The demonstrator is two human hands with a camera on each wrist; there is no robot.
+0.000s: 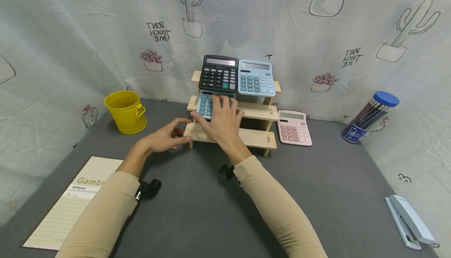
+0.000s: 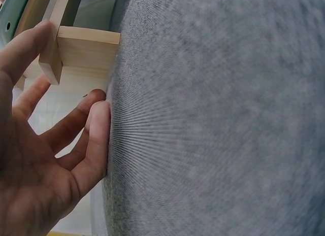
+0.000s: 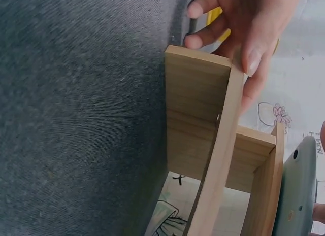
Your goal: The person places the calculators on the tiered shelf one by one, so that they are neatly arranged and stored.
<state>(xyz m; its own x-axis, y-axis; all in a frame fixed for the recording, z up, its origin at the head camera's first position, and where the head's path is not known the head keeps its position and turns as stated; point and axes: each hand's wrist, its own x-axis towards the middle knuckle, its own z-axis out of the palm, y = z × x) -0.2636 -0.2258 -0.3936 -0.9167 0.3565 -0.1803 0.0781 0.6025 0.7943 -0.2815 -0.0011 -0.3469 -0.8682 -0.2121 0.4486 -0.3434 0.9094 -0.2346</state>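
While your right hand (image 1: 222, 119) lies spread over the blue-grey calculator (image 1: 207, 105) on the middle step of the wooden stand (image 1: 258, 112), its fingers are straight and flat on the keys, gripping nothing. That calculator sits at the left end of the middle step, mostly covered by your fingers. Your left hand (image 1: 165, 137) rests relaxed at the near left corner of the stand, thumb against the end of the lowest step; the left wrist view shows the fingers (image 2: 96, 139) loosely extended beside the grey counter (image 2: 218, 124) and the thumb by the wood.

Count four calculators in all. Three are on the stand: the one under your right hand, a black calculator (image 1: 219, 74) on the top step at the left, and a light blue calculator (image 1: 255, 78) touching it on the right. The fourth, a pink calculator (image 1: 294, 127), leans on the counter just right of the stand. The stand has three steps.

One yellow bucket (image 1: 126, 111) stands to the far left of the counter, well apart from the stand. One notepad (image 1: 75, 205) lies at the near left, partly under your left sleeve. One clear tub of pencils (image 1: 370, 118) with a blue lid leans at the far right, and one white stapler (image 1: 408, 221) lies at the near right. A cactus-printed cloth (image 1: 88, 35) hangs behind everything.
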